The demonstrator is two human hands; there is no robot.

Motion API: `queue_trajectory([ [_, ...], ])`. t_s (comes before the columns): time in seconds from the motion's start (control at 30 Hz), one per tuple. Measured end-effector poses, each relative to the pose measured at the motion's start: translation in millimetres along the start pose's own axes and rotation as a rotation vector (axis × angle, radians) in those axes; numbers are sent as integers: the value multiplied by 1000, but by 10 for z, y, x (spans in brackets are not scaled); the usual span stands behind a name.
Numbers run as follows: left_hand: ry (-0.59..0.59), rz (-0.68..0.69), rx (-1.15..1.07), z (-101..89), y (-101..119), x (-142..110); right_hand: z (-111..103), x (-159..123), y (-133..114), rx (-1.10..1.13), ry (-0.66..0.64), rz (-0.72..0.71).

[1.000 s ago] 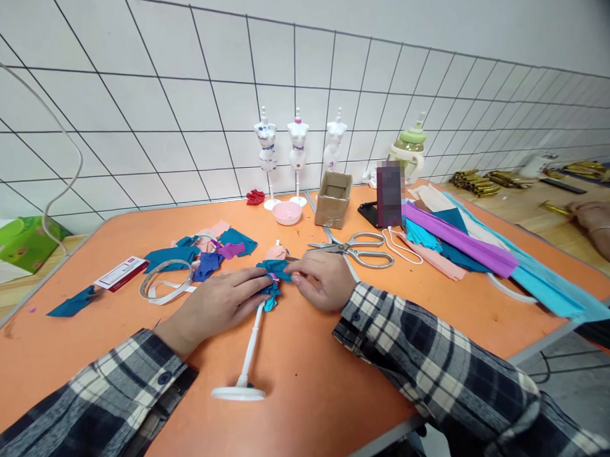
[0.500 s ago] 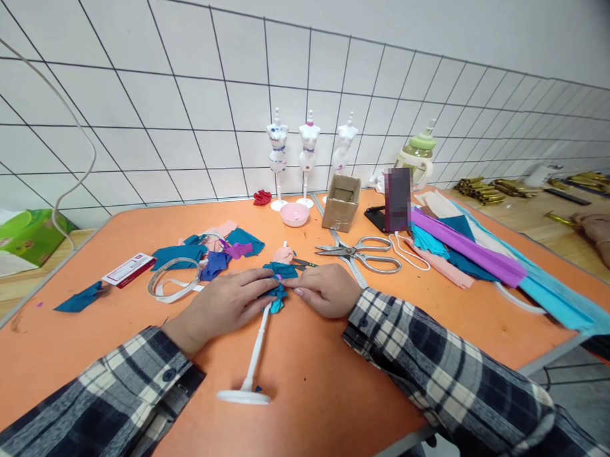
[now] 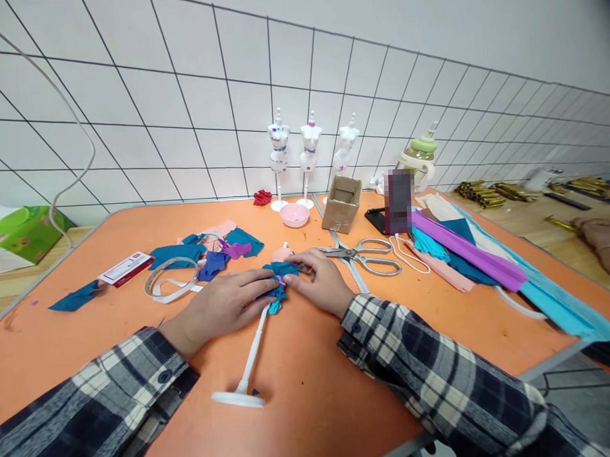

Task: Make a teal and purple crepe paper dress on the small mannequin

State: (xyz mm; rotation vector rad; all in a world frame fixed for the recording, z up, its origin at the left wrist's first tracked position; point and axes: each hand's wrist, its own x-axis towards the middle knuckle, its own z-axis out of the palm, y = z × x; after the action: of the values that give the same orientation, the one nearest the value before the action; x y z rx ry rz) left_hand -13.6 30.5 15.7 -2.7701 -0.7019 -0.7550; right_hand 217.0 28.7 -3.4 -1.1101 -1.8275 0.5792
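Note:
A miniature dress form (image 3: 253, 353) lies tilted on the table, its white stand and round base toward me. Teal crepe paper (image 3: 275, 303) wraps its body, and a peach piece (image 3: 282, 254) shows near its neck. My left hand (image 3: 232, 301) is closed around the wrapped body from the left. From the right, my right hand (image 3: 321, 278) has its fingers closed on the upper edge of the teal paper, beside a small purple bit. A dark pointed tool that lay by the right fingers is mostly hidden under them.
Large scissors (image 3: 358, 253) lie right of my hands. A pink bowl (image 3: 295, 215), cardboard box (image 3: 341, 204) and several white dress forms (image 3: 309, 145) stand behind. Paper scraps (image 3: 176, 255) and a tape roll (image 3: 151, 282) lie left; crepe strips (image 3: 470, 249) right. Another person's hand (image 3: 603, 235) is far right.
My right hand has shifted up and its fingers now reach over the paper's upper edge, covering the dark tool. The left hand keeps its hold; the stand's base has moved slightly left.

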Motion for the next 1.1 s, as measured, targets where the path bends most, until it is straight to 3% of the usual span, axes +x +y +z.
queue_trajectory([
  [0.13, 12, 20, 12, 13, -7, -6, 129, 30, 13, 20, 21, 34],
  [0.3, -6, 39, 24, 4, -14, -6, 206, 20, 54, 185, -58, 240],
  [0.63, -42, 37, 27, -17, -5, 15, 88, -48, -88, -138, 2, -118],
  [0.83, 14, 57, 15, 4, -36, -9, 54, -137, -179, -342, -28, -123],
  [1.1, 39, 37, -5, 1, -32, 10, 20, -175, -214, -472, -123, -290],
])
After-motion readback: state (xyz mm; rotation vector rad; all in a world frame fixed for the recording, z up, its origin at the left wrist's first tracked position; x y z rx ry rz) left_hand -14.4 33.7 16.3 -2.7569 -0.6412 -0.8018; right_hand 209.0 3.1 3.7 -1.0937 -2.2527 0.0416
